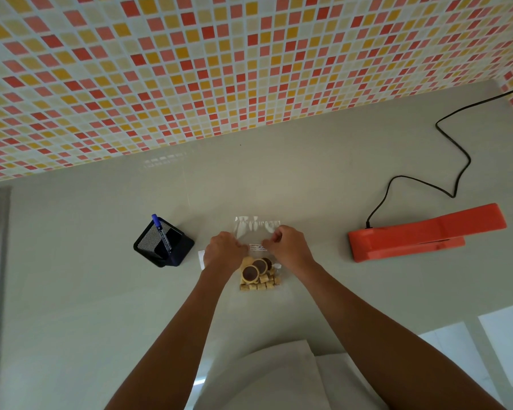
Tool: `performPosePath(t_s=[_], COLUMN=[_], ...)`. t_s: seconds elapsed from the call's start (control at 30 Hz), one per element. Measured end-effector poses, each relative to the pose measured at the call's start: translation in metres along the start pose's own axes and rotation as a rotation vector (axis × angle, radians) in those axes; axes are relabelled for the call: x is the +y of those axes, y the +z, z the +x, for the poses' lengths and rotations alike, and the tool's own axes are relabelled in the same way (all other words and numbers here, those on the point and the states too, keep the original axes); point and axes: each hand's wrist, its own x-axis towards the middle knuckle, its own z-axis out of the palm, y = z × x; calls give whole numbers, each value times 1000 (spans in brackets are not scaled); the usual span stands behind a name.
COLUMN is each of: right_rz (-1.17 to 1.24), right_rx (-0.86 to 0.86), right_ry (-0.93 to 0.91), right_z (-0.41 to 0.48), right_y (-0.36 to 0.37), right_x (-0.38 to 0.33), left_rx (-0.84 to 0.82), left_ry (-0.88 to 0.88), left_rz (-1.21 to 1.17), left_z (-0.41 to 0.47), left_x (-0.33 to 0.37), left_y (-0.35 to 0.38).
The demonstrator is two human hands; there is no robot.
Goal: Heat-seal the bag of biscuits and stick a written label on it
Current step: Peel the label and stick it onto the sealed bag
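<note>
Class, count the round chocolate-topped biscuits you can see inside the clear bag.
3. They overlap in a row in the bag: the nearest biscuit at left, the middle biscuit, the far biscuit at right, mostly covered. More may lie hidden underneath.

The clear plastic bag [256,229] lies flat, with round chocolate-topped biscuits [259,273] bunched at its near end; a crinkled band by the far edge may be a seal. A white label [257,247] (writing unreadable) lies across its middle, and the orange heat sealer [427,235] lies well to the right.

A home kitchen: mosaic-tiled wall [219,69] behind a plain counter [71,261].
</note>
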Motion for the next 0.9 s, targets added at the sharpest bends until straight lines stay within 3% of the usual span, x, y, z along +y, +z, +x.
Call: performPosePath(t_s=[0.3, 0.9], right_rz=[-49, 23], right_rx=[31, 49], right_ry=[-38, -2], right_z=[1, -1], right_y=[3, 8], right_x=[2, 8], left_rx=[49, 23], left_ry=[42, 67], left_rz=[171, 201], left_z=[-7, -11], left_x=[6, 8], left_y=[2, -1])
